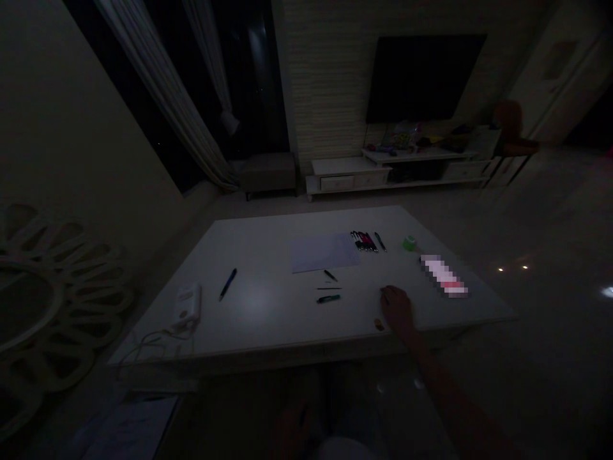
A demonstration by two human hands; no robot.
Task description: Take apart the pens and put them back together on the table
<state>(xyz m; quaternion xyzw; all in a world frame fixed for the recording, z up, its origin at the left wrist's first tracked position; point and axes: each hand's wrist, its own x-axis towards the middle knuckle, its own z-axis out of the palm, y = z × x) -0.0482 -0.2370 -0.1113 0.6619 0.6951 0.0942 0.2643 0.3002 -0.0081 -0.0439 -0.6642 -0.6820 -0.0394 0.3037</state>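
My right hand (396,308) rests on the right part of the white table (268,326), fingers curled inward. A small dark spot shows at its fingertips, too dim to name. Beside the wrist lies a small brownish item (378,324). Left of this hand are pieces of a pen: a green pen barrel (328,298), a thin dark refill (329,288) and a dark pen part (330,275). Below the table edge, in deep shadow, my left hand (291,427) is barely visible near my lap. Something dark shows by it, and its fingers cannot be made out.
Paper (325,253), a row of pens (364,241), a single pen (380,241), a green tape roll (409,243) and a blurred phone-like object (443,276) lie beyond. At left are a blue pen (228,284) and a white box (187,305) with cables.
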